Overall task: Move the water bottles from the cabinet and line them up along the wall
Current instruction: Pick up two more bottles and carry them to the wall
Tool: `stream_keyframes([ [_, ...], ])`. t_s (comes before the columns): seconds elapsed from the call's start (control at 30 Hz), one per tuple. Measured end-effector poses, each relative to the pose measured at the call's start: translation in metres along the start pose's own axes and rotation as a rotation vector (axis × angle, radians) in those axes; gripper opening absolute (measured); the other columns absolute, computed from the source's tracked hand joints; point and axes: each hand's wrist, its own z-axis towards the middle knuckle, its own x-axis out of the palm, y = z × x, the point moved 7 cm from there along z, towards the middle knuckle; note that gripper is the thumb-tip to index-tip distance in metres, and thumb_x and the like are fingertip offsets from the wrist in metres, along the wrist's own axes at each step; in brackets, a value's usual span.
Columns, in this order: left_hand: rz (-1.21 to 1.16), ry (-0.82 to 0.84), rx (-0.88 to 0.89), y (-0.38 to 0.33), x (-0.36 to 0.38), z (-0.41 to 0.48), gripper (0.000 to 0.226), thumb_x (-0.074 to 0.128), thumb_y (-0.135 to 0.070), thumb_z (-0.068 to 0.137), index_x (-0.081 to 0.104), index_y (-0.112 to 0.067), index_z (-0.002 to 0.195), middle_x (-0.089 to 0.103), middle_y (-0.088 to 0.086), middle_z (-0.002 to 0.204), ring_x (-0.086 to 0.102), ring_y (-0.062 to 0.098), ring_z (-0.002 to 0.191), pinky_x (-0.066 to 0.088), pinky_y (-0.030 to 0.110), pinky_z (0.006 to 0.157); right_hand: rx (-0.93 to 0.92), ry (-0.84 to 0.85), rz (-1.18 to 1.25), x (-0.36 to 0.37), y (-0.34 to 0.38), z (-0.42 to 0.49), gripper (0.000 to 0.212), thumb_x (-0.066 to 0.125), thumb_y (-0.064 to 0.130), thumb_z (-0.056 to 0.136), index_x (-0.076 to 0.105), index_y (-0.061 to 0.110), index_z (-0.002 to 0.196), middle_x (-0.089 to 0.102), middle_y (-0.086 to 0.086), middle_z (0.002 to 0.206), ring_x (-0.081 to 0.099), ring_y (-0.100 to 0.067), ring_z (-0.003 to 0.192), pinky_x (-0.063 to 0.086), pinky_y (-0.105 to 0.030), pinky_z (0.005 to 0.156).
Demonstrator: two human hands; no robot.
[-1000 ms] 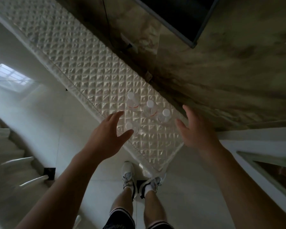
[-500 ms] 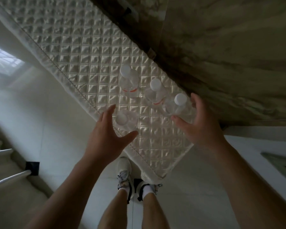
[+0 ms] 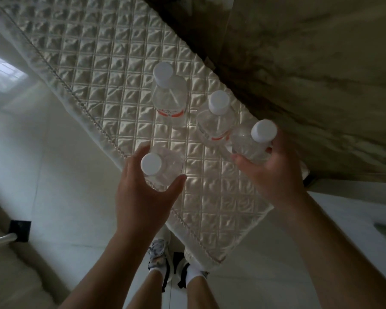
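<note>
Several clear water bottles with white caps stand upright on a quilted cream cloth (image 3: 112, 70) that covers the cabinet top. My left hand (image 3: 140, 197) wraps around the near-left bottle (image 3: 163, 170) by the cloth's front edge, thumb and fingers on its sides. My right hand (image 3: 274, 175) grips the right bottle (image 3: 252, 141), which leans a little and stands close to the marbled wall (image 3: 310, 74). Two more bottles with red labels stand free: one in the middle (image 3: 216, 117) and one farther back (image 3: 168, 94).
The marbled wall runs diagonally along the cloth's far side. Pale floor tiles (image 3: 54, 163) lie to the left, with a stair rail (image 3: 0, 238) at the lower left. My feet (image 3: 176, 264) stand below the cloth's near corner. A white ledge (image 3: 354, 197) is at right.
Both hands came forward from open above the cloth and closed around the near-left and right bottles. The view moved closer to the bottles.
</note>
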Motion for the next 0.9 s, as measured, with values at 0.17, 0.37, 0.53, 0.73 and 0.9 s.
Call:
stream_keyframes([
  [0.17,-0.018,-0.024,0.014,0.003,0.002,0.001,0.075,0.086,-0.040,0.066,0.054,-0.018,0.129,0.065,-0.006,0.112,0.063,0.011,0.100,0.056,0.038,0.083,-0.008,-0.026,0.014,0.002,-0.005,0.003,0.068,0.077,0.048,0.068,0.051,0.024,0.126,0.063,0.006,0.116,0.060,-0.010,0.108,0.052,-0.039,0.090],
  [0.37,-0.002,-0.028,0.018,-0.001,-0.008,0.003,0.075,0.086,-0.042,0.066,0.055,-0.018,0.130,0.067,-0.005,0.115,0.063,0.011,0.102,0.056,0.039,0.083,0.017,0.002,0.007,0.000,-0.003,0.002,0.065,0.076,0.052,0.067,0.053,0.027,0.123,0.064,0.008,0.112,0.061,-0.011,0.106,0.052,-0.042,0.089],
  [0.53,0.003,-0.025,0.081,-0.023,-0.027,0.008,0.076,0.086,-0.045,0.067,0.055,-0.018,0.131,0.067,-0.005,0.118,0.063,0.010,0.104,0.056,0.038,0.083,0.017,0.004,0.029,-0.017,0.016,-0.008,0.065,0.074,0.052,0.067,0.049,0.033,0.124,0.063,0.012,0.114,0.060,-0.008,0.106,0.052,-0.041,0.090],
  [0.73,-0.019,-0.015,0.146,-0.066,-0.061,0.012,0.070,0.086,-0.043,0.068,0.056,-0.021,0.127,0.066,-0.009,0.113,0.063,0.007,0.099,0.057,0.035,0.080,-0.016,0.027,0.067,-0.053,0.059,-0.018,0.061,0.080,0.040,0.071,0.050,0.030,0.123,0.062,0.014,0.110,0.059,-0.004,0.101,0.049,-0.025,0.086],
  [0.9,-0.041,-0.008,0.207,-0.110,-0.100,0.011,0.071,0.086,-0.044,0.067,0.057,-0.020,0.127,0.067,-0.007,0.114,0.062,0.008,0.096,0.057,0.032,0.079,-0.067,-0.034,0.081,-0.100,0.108,-0.031,0.054,0.081,0.033,0.072,0.048,0.037,0.115,0.052,0.032,0.096,0.052,0.019,0.091,0.037,-0.003,0.073],
])
